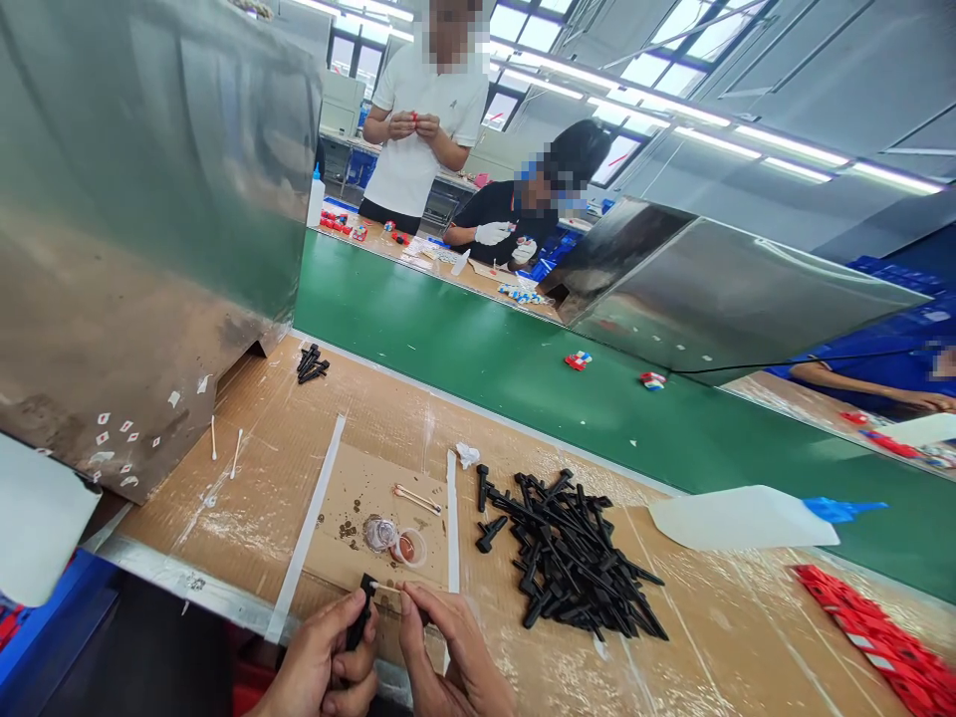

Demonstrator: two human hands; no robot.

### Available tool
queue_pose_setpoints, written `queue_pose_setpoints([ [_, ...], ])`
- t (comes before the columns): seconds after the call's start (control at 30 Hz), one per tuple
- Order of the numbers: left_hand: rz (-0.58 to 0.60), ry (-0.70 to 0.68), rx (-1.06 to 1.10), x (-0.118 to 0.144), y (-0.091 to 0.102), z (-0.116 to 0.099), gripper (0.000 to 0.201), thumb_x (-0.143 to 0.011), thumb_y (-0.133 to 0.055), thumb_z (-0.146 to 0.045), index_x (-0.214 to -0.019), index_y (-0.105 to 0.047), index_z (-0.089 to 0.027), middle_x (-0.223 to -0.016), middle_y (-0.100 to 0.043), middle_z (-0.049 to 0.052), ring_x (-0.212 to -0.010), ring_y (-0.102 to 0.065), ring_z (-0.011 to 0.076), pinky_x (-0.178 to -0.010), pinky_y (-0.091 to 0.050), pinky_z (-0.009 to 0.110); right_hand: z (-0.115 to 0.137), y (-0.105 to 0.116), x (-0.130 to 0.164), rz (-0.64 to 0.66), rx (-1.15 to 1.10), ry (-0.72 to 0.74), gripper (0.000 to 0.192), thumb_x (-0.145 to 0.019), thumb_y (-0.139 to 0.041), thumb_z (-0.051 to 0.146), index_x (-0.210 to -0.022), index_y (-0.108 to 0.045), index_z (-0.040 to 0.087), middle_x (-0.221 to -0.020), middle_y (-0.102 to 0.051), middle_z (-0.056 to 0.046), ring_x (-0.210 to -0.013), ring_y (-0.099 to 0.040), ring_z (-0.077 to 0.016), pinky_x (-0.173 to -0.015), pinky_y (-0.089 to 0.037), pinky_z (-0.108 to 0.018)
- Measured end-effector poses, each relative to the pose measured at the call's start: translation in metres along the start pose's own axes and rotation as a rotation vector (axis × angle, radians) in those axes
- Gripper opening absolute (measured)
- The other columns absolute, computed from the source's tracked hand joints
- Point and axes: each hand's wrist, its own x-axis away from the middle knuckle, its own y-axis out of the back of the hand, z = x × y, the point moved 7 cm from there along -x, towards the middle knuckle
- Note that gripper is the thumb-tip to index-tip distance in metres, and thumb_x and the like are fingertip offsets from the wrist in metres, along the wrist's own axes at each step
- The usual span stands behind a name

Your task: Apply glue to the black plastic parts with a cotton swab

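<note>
My left hand [325, 657] is closed around a small black plastic part [360, 615], held upright near the front edge of the table. A thin cotton swab [386, 592] is pinched in my right hand [452, 647], its tip at the upper end of the black part. Just beyond them, a small clear round container [379, 535] and a lid-like clear ring [409, 548] over a reddish-brown spot lie on a stained cardboard sheet [336, 498]. More used swabs [416, 499] rest on that sheet. To the right is a large heap of similar black parts [568, 548].
A white bottle with a blue tip [747, 518] and rows of red pieces [873, 637] lie right. A smaller black pile [311, 364] and two swabs [237, 454] are left, beside a metal panel [149, 229]. Co-workers sit and stand beyond the green belt [448, 319].
</note>
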Motion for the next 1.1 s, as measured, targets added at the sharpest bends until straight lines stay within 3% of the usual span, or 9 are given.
queue_pose_setpoints([
  [0.17, 0.012, 0.006, -0.027, 0.002, -0.003, -0.003, 0.056, -0.065, -0.074, -0.069, -0.074, -0.048, -0.021, -0.042, -0.028, -0.014, -0.029, -0.015, 0.0005, -0.034, -0.005, 0.018, 0.006, -0.002, -0.001, -0.043, 0.044, 0.016, 0.026, -0.083, -0.065, 0.007, -0.102, -0.071, 0.024, -0.083, -0.073, 0.000, -0.074, -0.068, -0.0141, -0.070, -0.053, -0.026],
  [0.5, -0.015, -0.001, -0.044, 0.001, -0.008, -0.006, 0.060, -0.057, -0.076, -0.071, -0.070, -0.047, -0.020, -0.038, -0.026, -0.015, -0.026, -0.013, -0.0004, -0.032, -0.001, 0.018, 0.005, 0.000, -0.003, 0.083, 0.041, 0.111, 0.041, -0.076, -0.067, -0.001, -0.109, -0.069, 0.023, -0.085, -0.074, -0.001, -0.074, -0.070, -0.0150, -0.066, -0.058, -0.024],
  [0.6, 0.009, 0.005, -0.050, 0.003, -0.008, -0.006, 0.059, -0.061, -0.074, -0.071, -0.072, -0.047, -0.020, -0.040, -0.027, -0.015, -0.028, -0.013, -0.0003, -0.033, -0.003, 0.017, -0.006, 0.003, 0.000, 0.034, -0.034, -0.005, 0.031, -0.077, -0.069, 0.005, -0.102, -0.072, 0.024, -0.083, -0.075, -0.001, -0.072, -0.071, -0.0150, -0.066, -0.059, -0.024],
  [0.73, 0.046, -0.001, -0.040, 0.003, -0.005, -0.006, 0.057, -0.065, -0.072, -0.070, -0.074, -0.047, -0.021, -0.042, -0.027, -0.014, -0.029, -0.014, 0.0000, -0.034, -0.004, 0.017, -0.033, 0.011, 0.005, -0.091, -0.131, -0.319, 0.011, -0.081, -0.071, 0.020, -0.091, -0.074, 0.021, -0.083, -0.076, -0.004, -0.071, -0.072, -0.0157, -0.067, -0.060, -0.023],
  [0.83, 0.073, -0.003, -0.036, 0.002, -0.003, -0.004, 0.055, -0.066, -0.072, -0.069, -0.074, -0.047, -0.021, -0.043, -0.027, -0.014, -0.029, -0.014, 0.0003, -0.033, -0.005, 0.017, -0.052, 0.018, 0.006, -0.146, -0.126, -0.496, 0.018, -0.079, -0.074, 0.031, -0.089, -0.075, 0.016, -0.086, -0.077, -0.008, -0.075, -0.074, -0.0188, -0.072, -0.062, -0.024],
  [0.97, 0.091, 0.003, -0.038, 0.002, -0.003, -0.004, 0.054, -0.067, -0.072, -0.068, -0.074, -0.047, -0.021, -0.043, -0.027, -0.014, -0.029, -0.015, 0.0006, -0.034, -0.006, 0.018, -0.067, 0.022, 0.005, -0.161, -0.024, -0.563, 0.031, -0.077, -0.074, 0.041, -0.093, -0.075, 0.014, -0.093, -0.077, -0.010, -0.082, -0.074, -0.0206, -0.080, -0.061, -0.028],
  [1.1, 0.096, -0.002, -0.045, 0.005, -0.003, -0.005, 0.053, -0.069, -0.072, -0.067, -0.075, -0.047, -0.021, -0.044, -0.028, -0.014, -0.030, -0.016, 0.0009, -0.034, -0.007, 0.018, -0.070, 0.015, 0.004, -0.078, 0.128, -0.493, 0.034, -0.082, -0.068, 0.046, -0.094, -0.075, 0.015, -0.094, -0.077, -0.009, -0.084, -0.072, -0.0205, -0.081, -0.057, -0.029],
])
